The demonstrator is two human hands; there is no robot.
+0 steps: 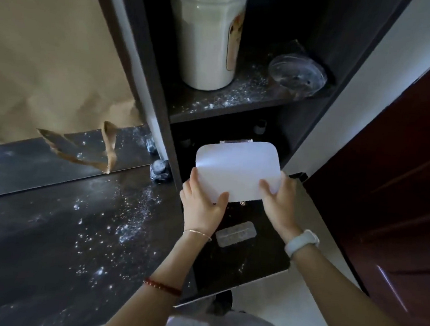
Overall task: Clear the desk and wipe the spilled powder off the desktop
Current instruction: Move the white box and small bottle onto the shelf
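Observation:
A flat white box [237, 164] with rounded corners and a clear clasp on its far edge is held with both hands at the mouth of the lower shelf compartment. My left hand [202, 203] grips its near left corner, thumb on top. My right hand [278, 202] grips its near right corner. White powder [125, 222] is scattered over the dark desktop [46, 239] to the left. More powder lies on the upper shelf [230, 99].
A tall white jar [209, 37] and a clear plastic lid [297, 73] stand on the upper shelf. Torn brown paper [49, 57] hangs behind the desk. Two dusted dark lumps [160, 169] sit by the shelf's upright. A clear strip [236, 233] lies near my wrists. A dark red door [401, 192] is on the right.

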